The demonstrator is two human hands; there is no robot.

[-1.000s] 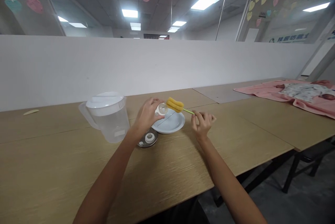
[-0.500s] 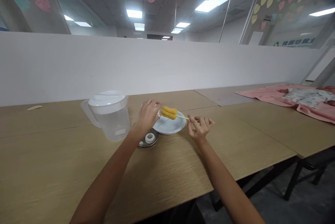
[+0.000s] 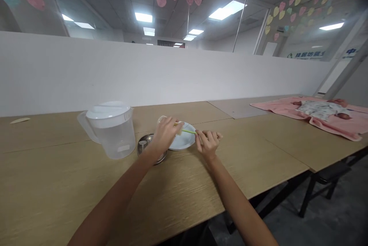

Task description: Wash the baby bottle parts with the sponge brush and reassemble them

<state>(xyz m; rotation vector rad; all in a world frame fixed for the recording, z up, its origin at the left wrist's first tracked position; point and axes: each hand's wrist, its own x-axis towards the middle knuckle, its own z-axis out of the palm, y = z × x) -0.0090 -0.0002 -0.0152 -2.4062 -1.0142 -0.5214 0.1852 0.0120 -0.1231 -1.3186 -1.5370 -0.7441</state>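
Note:
My left hand [image 3: 166, 133] is closed around a translucent bottle [image 3: 161, 118], tilted over a white plate [image 3: 186, 145]. In my right hand [image 3: 208, 142] is the thin green handle of a bottle brush [image 3: 189, 131], pinched between thumb and fingers. The handle runs into the bottle's mouth. The brush's yellow head is mostly hidden by my left hand and the bottle. A round metal dish [image 3: 139, 154] lies under my left wrist, holding small white parts, one with a stem; my arm covers some of it.
A clear plastic pitcher [image 3: 117, 138] with a white lid stands left of the dish. A flat pale piece [image 3: 20, 120] lies far left. On the right, a pink blanket [image 3: 276, 110] bears a baby-like figure in patterned clothing [image 3: 316, 110]. A dark stool [image 3: 330, 173] stands below the table's right edge.
The brush's yellow head, visible outside the bottle before, has gone into it. My right hand has moved closer to my left. The view has shifted slightly right.

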